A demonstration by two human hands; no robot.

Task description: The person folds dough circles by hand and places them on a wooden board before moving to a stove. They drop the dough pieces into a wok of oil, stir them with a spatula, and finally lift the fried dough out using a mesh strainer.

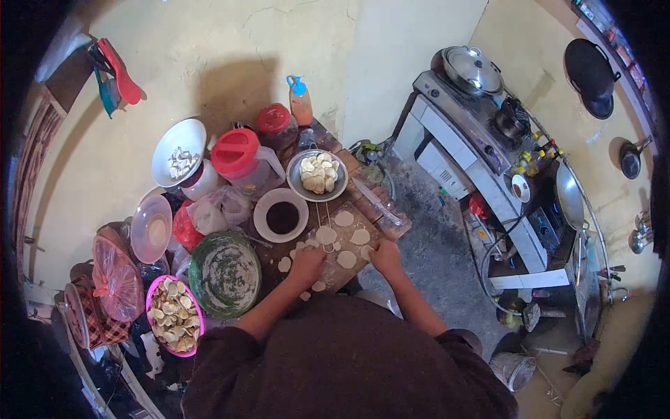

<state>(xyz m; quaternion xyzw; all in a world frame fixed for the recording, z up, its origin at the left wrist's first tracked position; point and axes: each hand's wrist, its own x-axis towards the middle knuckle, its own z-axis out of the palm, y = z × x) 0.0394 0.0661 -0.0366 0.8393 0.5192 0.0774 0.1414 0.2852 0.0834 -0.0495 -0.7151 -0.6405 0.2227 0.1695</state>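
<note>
Several thin round dough pieces (347, 260) lie on a floured wooden board (335, 278) in front of me. My left hand (309, 265) is closed at the board's left side, close to other dough rounds; whatever its fingers hold is hidden. At the right edge, my right hand (385, 257) has its fingers pinched at the rim of a small dough round (366, 252). Beyond the hands stands a metal strainer (315, 196) with pale puffed pieces (319, 172) in it, its wire handle reaching toward me. A knife (373, 197) lies behind the board, to the right.
Left of the board are a bowl of dark liquid (305, 222), a green floury basin (199, 269) and a pink-rimmed basket (203, 322) of puffed pieces. A red-lidded jug (237, 157) and a sauce bottle (301, 105) stand behind. A stove (453, 108) is at right.
</note>
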